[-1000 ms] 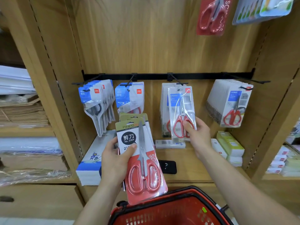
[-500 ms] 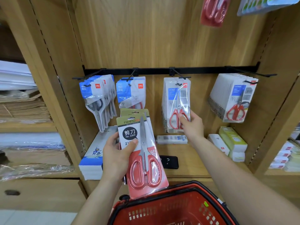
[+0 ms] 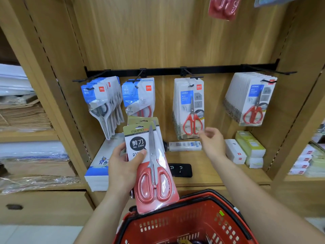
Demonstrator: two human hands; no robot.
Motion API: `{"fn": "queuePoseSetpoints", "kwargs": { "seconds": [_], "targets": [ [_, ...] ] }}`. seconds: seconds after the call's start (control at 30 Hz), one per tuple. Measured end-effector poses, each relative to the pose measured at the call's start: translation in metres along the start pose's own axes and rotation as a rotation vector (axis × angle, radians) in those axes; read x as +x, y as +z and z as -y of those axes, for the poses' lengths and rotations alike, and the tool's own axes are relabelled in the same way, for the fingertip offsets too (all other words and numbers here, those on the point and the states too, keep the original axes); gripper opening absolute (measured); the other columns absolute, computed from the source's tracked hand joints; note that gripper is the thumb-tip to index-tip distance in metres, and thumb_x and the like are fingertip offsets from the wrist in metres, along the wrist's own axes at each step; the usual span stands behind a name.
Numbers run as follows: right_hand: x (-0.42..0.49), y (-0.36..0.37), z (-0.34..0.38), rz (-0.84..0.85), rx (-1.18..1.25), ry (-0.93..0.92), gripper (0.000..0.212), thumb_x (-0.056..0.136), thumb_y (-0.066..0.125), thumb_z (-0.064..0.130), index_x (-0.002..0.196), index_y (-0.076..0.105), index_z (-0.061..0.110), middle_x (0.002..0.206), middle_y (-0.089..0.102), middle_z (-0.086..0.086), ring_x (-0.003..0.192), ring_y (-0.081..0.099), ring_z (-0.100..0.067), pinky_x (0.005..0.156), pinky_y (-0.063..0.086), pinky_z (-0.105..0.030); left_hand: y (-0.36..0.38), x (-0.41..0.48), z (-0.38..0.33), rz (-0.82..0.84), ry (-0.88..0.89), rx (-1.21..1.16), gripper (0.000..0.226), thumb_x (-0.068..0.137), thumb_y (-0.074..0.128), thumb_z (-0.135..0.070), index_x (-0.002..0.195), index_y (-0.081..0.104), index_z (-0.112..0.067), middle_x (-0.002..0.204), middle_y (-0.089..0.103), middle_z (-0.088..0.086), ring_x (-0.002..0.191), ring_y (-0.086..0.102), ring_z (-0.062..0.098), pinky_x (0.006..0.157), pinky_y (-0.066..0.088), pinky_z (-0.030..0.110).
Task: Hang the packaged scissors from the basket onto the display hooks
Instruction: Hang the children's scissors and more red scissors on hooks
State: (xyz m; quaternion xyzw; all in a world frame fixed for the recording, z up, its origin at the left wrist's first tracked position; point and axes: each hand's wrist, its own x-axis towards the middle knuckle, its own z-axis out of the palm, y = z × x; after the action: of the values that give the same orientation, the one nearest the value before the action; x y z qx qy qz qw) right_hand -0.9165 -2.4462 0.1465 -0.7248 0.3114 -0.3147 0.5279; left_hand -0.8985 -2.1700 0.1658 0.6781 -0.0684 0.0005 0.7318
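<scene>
left hand (image 3: 123,170) grips scissors packs (image 3: 149,162) | right hand (image 3: 212,143) loose, empty

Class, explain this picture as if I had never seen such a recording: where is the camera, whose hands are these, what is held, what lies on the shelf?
There is no machine here: a person works with two bare hands, and the one camera sits on their head, looking forward and down. The left hand grips red-handled packaged scissors, with another pack behind. The right hand is open beside a hanging pack on the black hook rail; blur hides whether it touches. On the wooden shelf lie small boxes and a flat black object. The red basket sits below.
</scene>
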Motion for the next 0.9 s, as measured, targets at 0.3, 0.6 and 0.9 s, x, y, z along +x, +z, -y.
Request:
{"fn": "queuePoseSetpoints", "kwargs": {
  "seconds": [0.3, 0.6, 0.9],
  "targets": [
    [-0.035, -0.02, 0.021, 0.215, 0.042, 0.026, 0.017, 0.1, 0.063, 0.036, 0.112, 0.064, 0.024, 0.114, 0.069, 0.0, 0.098, 0.067, -0.018, 0.088, 0.057, -0.039, 0.019, -0.015, 0.01, 0.01, -0.043, 0.001, 0.045, 0.086, 0.083, -0.015, 0.125, 0.06, -0.023, 0.106, 0.078, 0.001, 0.092, 0.078, 0.029, 0.079, 0.064, 0.055],
    [-0.118, -0.032, 0.024, 0.649, 0.071, 0.0, 0.046, 0.088, 0.081, 0.025, 0.13, 0.061, 0.028, 0.112, 0.066, 0.001, 0.082, 0.072, -0.01, 0.072, 0.058, -0.027, 0.045, -0.018, 0.019, 0.001, -0.034, 0.002, 0.036, 0.086, 0.083, -0.013, 0.109, 0.062, -0.031, 0.107, 0.078, 0.004, 0.095, 0.077, 0.028, 0.085, 0.062, 0.054],
    [-0.003, -0.025, 0.045, 0.161, -0.142, -0.028, 0.073, 0.091, 0.076, 0.039, 0.149, 0.039, 0.015, 0.148, 0.038, -0.006, 0.116, 0.051, -0.019, 0.098, 0.04, -0.03, 0.039, -0.016, 0.007, -0.019, -0.072, -0.052, 0.044, 0.087, 0.083, -0.013, 0.125, 0.062, -0.021, 0.104, 0.079, 0.005, 0.089, 0.078, 0.032, 0.082, 0.063, 0.057]
  ]
}}
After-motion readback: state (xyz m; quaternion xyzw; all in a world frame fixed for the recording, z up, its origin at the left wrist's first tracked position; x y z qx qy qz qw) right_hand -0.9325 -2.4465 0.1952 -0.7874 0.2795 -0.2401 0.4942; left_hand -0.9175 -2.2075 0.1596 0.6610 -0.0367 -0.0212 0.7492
